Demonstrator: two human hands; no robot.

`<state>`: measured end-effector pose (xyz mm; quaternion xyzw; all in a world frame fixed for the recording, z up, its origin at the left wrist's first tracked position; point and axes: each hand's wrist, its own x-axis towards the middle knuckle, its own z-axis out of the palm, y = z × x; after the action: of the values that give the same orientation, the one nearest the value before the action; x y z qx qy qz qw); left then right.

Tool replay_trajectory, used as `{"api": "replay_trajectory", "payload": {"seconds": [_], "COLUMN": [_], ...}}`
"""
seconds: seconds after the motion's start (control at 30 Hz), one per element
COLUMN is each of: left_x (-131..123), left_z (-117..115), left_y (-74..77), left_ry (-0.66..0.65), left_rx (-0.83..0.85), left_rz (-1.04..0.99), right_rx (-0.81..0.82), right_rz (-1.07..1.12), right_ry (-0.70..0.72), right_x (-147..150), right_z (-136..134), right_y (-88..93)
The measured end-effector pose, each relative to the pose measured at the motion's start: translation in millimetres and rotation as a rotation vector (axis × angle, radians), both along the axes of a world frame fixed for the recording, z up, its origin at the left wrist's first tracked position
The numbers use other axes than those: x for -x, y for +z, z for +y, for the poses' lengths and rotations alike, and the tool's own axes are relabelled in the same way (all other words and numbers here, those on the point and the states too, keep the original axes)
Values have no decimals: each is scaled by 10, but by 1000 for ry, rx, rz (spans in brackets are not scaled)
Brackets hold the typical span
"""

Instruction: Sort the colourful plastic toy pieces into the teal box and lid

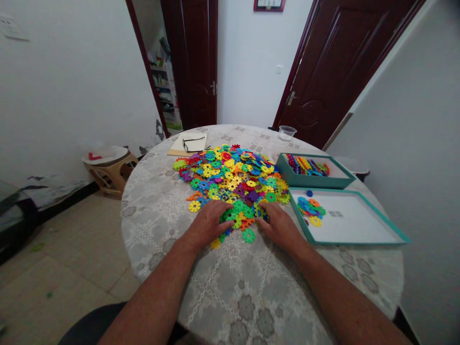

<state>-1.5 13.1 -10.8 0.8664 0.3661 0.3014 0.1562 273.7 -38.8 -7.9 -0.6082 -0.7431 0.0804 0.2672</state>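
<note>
A wide heap of colourful plastic snowflake discs lies in the middle of the round table. At its near edge, my left hand rests against the discs with thumb and fingers apart. Opposite it, my right hand touches the heap's near right side, its fingers also apart. Between the two hands sit several green and orange discs, and a single green disc lies closest to me. Neither hand appears to grip a disc; some fingertips are partly hidden among the pieces.
On the right, a teal box holds rows of sorted discs. Before it, a white teal-rimmed lid carries a few loose discs. Glasses lie on a notebook at the back left. A clear plastic bowl stands at the far edge.
</note>
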Motion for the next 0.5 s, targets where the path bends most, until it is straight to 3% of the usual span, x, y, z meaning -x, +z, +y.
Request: {"api": "replay_trajectory", "payload": {"seconds": [0.33,0.5], "left_x": [-3,-7], "left_z": [67,82], "left_y": [-7,-19], "left_ry": [58,75], "left_rx": [-15,-20], "left_rz": [-102,-99], "right_rx": [-24,13], "right_rz": [33,87], "right_ry": [-99,-69], "right_x": [-137,-100], "right_z": [89,68], "right_y": [-10,18]}}
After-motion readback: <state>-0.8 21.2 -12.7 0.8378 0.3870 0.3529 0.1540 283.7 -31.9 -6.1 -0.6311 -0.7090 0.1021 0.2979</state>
